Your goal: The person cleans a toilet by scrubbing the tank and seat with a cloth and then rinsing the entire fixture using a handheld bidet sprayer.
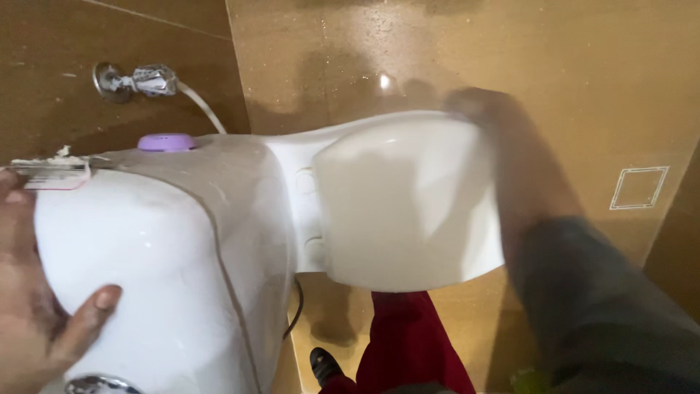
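Toilet seat lid (408, 204), white and glossy, fills the middle of the view from the head camera, jutting out beyond the cistern (146, 248). The right hand (485, 109) lies blurred over the lid's far upper corner, on the side away from the cistern; whether the fingers curl round the edge or only press on it cannot be told. A dark grey sleeve (590, 292) runs from that hand to the lower right, covering part of the floor. The left hand (36, 306) is spread flat, fingers loose, against the rounded white top of the cistern, its thumb (95, 306) pointing toward the lid and holding nothing. A chrome flush button (98, 384) shows just below that thumb, half cut off by the frame edge.

A torn paper label (51, 174) clings to the cistern's upper edge beside the left hand's fingertips. Behind the cistern a lilac disc (166, 141) sits at its far rim, and beyond it a chrome angle valve (138, 80) juts from the brown tiled wall (44, 44), a white hose (204, 108) running from the valve toward the cistern. A thin dark cable (295, 310) hangs in the gap below the lid, next to the cistern. Under the lid stand a red trouser leg (408, 343) and a black shoe (321, 365) on the wet tan floor (583, 73)
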